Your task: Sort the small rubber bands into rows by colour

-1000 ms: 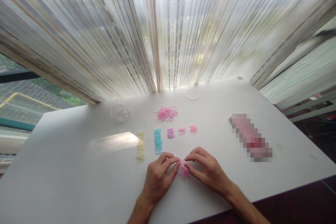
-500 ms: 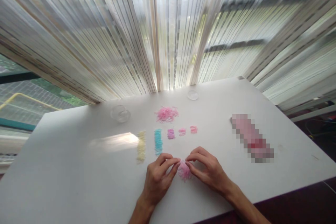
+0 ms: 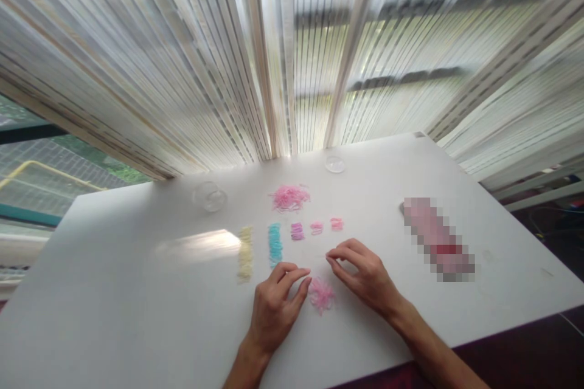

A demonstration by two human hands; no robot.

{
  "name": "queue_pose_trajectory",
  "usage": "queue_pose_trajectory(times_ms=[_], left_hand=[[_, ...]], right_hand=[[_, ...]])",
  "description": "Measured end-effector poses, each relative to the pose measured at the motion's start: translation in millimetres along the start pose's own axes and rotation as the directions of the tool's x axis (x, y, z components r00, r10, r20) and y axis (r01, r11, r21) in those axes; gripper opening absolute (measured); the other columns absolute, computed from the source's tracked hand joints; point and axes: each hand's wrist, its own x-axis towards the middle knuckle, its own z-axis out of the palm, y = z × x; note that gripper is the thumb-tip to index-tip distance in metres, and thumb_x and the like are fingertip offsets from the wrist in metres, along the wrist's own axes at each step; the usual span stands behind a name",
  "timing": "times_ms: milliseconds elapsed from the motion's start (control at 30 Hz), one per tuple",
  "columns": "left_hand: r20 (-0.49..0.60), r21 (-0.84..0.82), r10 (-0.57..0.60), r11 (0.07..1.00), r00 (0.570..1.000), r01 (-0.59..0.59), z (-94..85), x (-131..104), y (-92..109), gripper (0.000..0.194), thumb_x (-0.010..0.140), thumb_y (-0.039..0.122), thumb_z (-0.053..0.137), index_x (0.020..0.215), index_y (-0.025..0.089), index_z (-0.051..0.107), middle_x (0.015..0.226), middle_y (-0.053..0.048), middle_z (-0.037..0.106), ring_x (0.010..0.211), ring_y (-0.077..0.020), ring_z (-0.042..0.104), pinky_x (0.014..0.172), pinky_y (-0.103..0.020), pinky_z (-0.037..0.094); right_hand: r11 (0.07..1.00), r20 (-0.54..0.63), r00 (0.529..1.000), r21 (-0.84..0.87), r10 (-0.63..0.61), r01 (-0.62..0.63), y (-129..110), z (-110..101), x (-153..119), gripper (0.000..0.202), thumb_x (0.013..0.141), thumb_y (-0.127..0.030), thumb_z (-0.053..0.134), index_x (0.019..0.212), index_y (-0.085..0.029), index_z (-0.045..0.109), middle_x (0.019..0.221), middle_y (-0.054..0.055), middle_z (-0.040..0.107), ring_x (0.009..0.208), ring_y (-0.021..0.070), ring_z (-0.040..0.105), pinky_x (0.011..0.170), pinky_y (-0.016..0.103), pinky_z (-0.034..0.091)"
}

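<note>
My left hand (image 3: 279, 299) rests at the left of a small heap of pink rubber bands (image 3: 322, 296), thumb and forefinger slightly apart with nothing visible between them. Above and right of that heap, my right hand (image 3: 365, 273) is closed in a pinch, its fingertips over the white table. Whatever it pinches is too small to make out. Beyond the hands lie sorted bands: a yellow column (image 3: 245, 254), a blue column (image 3: 275, 245), a purple group (image 3: 297, 231), a light pink group (image 3: 316, 228) and a salmon group (image 3: 336, 224).
A larger pink pile of bands (image 3: 291, 197) lies farther back on the white table (image 3: 137, 304). Clear round containers or lids (image 3: 210, 197) stand back left, with a clear disc (image 3: 334, 164) at the rear. A blurred-out pink object (image 3: 438, 240) lies right. Curtains (image 3: 205, 61) border the far edge.
My right hand has moved up and away from the small pink heap, fingers still pinched. My left thumb and forefinger have parted slightly, while that hand stays nearly in place.
</note>
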Motion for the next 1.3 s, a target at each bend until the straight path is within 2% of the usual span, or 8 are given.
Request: queue_pose_trajectory(times_ms=[200, 300, 467, 767, 933, 1100, 1300], left_hand=[[0.056, -0.005, 0.002, 1.0, 0.998, -0.002, 1.7, -1, -1, 0.013, 0.096, 0.021, 0.06, 0.103, 0.021, 0.071, 0.09, -0.003, 0.069, 0.067, -0.0107, 0.066, 0.06, -0.018, 0.055], [0.058, 0.005, 0.001, 1.0, 0.998, -0.002, 1.8, -1, -2, 0.013, 0.096, 0.022, 0.06, 0.102, 0.021, 0.071, 0.089, -0.003, 0.069, 0.069, -0.0113, 0.067, 0.06, -0.018, 0.056], [0.051, 0.01, 0.001, 1.0, 0.999, -0.001, 1.1, 1, -1, 0.014, 0.097, 0.023, 0.058, 0.101, 0.021, 0.071, 0.088, -0.003, 0.069, 0.073, -0.0127, 0.069, 0.066, -0.021, 0.058], [0.08, 0.01, -0.001, 1.0, 0.997, 0.001, 3.3, -1, -2, 0.014, 0.098, 0.023, 0.057, 0.101, 0.021, 0.071, 0.088, -0.003, 0.069, 0.073, -0.0124, 0.069, 0.067, -0.021, 0.058], [0.081, 0.012, -0.007, 1.0, 0.997, 0.006, 3.7, 0, -2, 0.013, 0.097, 0.021, 0.059, 0.101, 0.021, 0.071, 0.088, -0.003, 0.069, 0.072, -0.0124, 0.069, 0.063, -0.02, 0.057], [0.074, 0.021, 0.005, 1.0, 0.997, -0.007, 3.5, -1, -2, 0.014, 0.097, 0.022, 0.058, 0.101, 0.021, 0.071, 0.088, -0.003, 0.069, 0.074, -0.0128, 0.069, 0.067, -0.021, 0.058], [0.09, 0.02, 0.001, 1.0, 0.996, -0.003, 2.6, -1, -2, 0.014, 0.097, 0.022, 0.057, 0.101, 0.021, 0.071, 0.088, -0.003, 0.069, 0.073, -0.0129, 0.07, 0.064, -0.02, 0.057]], right_hand=[[0.97, 0.032, 0.998, -0.239, -0.045, 0.051, 28, -1, 24, 0.015, 0.097, -0.018, 0.055, 0.095, -0.023, 0.069, 0.085, 0.005, 0.065, 0.083, 0.0203, 0.065, 0.075, 0.033, 0.054], [0.954, 0.069, 0.995, -0.287, -0.066, 0.083, 35, 4, 30, 0.016, 0.098, -0.018, 0.055, 0.096, -0.023, 0.07, 0.086, 0.005, 0.064, 0.088, 0.0205, 0.065, 0.078, 0.032, 0.054], [0.931, 0.086, 0.994, -0.35, -0.074, 0.1, 38, 9, 32, 0.017, 0.099, -0.02, 0.053, 0.098, -0.023, 0.07, 0.085, 0.005, 0.063, 0.084, 0.0196, 0.063, 0.075, 0.031, 0.053], [0.945, 0.029, 0.997, -0.32, -0.067, 0.072, 33, 6, 28, 0.017, 0.1, -0.02, 0.051, 0.098, -0.021, 0.068, 0.086, 0.007, 0.064, 0.087, 0.0216, 0.065, 0.076, 0.034, 0.055], [0.952, 0.021, 0.998, -0.297, -0.062, 0.066, 31, 13, 27, 0.014, 0.098, -0.02, 0.055, 0.101, -0.021, 0.068, 0.087, 0.007, 0.065, 0.094, 0.0237, 0.066, 0.08, 0.037, 0.057], [0.95, 0.021, 0.998, -0.306, -0.058, 0.061, 32, 20, 29, 0.015, 0.099, -0.02, 0.054, 0.098, -0.019, 0.069, 0.085, 0.007, 0.063, 0.086, 0.0219, 0.064, 0.076, 0.035, 0.055], [0.95, -0.003, 0.998, -0.306, -0.067, 0.063, 34, 23, 30, 0.013, 0.097, -0.016, 0.056, 0.093, -0.018, 0.068, 0.082, 0.006, 0.063, 0.08, 0.0207, 0.062, 0.073, 0.033, 0.052]])
